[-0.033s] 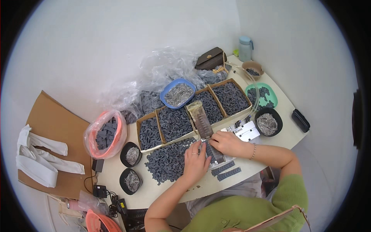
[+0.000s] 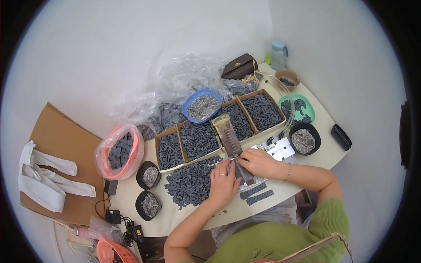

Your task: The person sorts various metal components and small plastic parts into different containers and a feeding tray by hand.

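My left hand [image 2: 224, 183], a ring on one finger, bends its fingertips over a narrow fixture. My right hand [image 2: 259, 162] comes in from the right, its thumb and fingers pinched at the same spot. Whatever is between the fingertips is too small to make out. Under and between the hands runs a strip of dark grey pieces [image 2: 246, 175] in the fixture. Beyond them a long clear-topped channel [image 2: 227, 136] slopes away. Beside my left hand spreads a pile of small dark grey plastic parts [image 2: 188, 183]. Two joined grey strips [image 2: 259, 197] lie just below the fixture.
A divided cardboard tray [image 2: 179, 131] of grey parts stands behind, with a blue bowl [image 2: 184, 109] of metal pins on it. Black bowls [image 2: 139, 182] of pins sit left; another [image 2: 316, 144] is right, near a metal block [image 2: 280, 150]. A lined pink basket [image 2: 139, 147] stands far left.
My left hand has shifted very slightly at the fixture; everything else looks the same.
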The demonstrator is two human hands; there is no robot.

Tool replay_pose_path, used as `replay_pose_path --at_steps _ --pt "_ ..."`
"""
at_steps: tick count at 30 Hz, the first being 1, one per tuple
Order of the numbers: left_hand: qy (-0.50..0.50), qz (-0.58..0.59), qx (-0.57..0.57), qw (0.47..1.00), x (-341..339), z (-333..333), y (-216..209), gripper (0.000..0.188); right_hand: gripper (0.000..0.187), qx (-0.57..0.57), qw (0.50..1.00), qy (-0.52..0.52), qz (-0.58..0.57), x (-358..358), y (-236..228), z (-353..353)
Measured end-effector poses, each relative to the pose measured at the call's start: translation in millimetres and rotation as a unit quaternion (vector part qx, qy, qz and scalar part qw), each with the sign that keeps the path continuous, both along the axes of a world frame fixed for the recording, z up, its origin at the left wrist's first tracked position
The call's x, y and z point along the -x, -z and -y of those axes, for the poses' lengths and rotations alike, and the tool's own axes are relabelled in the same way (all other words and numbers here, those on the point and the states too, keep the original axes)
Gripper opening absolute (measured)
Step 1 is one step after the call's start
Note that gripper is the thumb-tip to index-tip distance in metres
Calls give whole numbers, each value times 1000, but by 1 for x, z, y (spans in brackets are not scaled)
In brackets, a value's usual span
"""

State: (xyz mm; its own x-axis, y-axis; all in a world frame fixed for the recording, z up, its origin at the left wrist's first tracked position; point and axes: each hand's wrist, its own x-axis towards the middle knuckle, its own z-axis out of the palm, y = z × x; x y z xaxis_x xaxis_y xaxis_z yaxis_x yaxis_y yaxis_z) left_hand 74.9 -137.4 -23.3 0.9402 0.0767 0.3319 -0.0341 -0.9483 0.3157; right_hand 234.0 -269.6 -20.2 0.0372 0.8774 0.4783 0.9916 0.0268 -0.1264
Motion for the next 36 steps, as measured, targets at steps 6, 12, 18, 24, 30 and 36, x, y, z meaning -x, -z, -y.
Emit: replay_pose_path --at_steps 6,12,18,24,30,36 --pt "16 -22 -40 999 -3 8 2 64 28 -15 1000 25 -3 -2 -12 15" --pt "19 -31 -39 999 -2 9 -3 66 33 3 997 37 71 1 -11 17" --pt "36 -34 -51 997 2 12 -7 60 36 12 998 27 64 2 -12 19" --pt "58 -40 -4 997 8 5 -9 55 39 25 998 23 49 8 -17 25" --pt "46 -22 25 998 15 5 -9 60 42 54 997 12 47 21 -22 42" --pt "47 -18 18 999 14 3 -6 61 45 55 998 9 32 21 -26 50"
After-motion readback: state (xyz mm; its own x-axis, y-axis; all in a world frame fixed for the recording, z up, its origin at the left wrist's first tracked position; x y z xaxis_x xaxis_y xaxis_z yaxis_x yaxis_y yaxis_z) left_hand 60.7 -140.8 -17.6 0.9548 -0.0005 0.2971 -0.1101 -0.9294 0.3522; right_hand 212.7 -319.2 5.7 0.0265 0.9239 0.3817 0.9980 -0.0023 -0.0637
